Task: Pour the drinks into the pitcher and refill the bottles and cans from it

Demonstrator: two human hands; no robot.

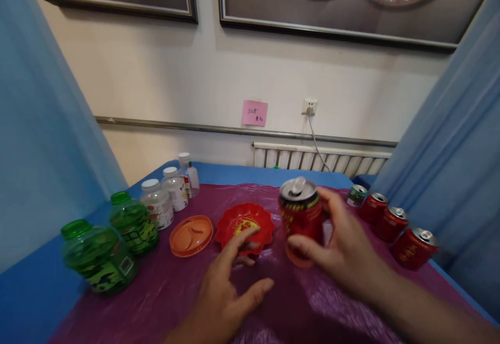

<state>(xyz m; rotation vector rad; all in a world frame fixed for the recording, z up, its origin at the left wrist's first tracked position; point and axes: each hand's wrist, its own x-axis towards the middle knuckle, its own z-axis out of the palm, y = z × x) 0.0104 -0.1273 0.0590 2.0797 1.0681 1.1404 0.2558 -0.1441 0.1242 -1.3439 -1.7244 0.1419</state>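
My right hand point(344, 245) is wrapped round a red drink can point(301, 216) with a silver top and a raised pull tab. The can is upright, in front of an orange round thing point(299, 258) that it partly hides. My left hand point(228, 281) has its fingers apart and holds nothing. Just beyond its fingertips lies a red scalloped plate point(224, 224) with a yellow print in the middle. To the left of that plate is an orange divided dish point(191, 236).
Two green plastic jars point(96, 260) and several clear bottles with white caps point(175, 190) line the left side. On the right stand several red cans point(416, 250) and one green can point(357, 196). Purple sheeting point(164, 292) covers the blue-draped table; blue curtains point(449, 125) flank it.
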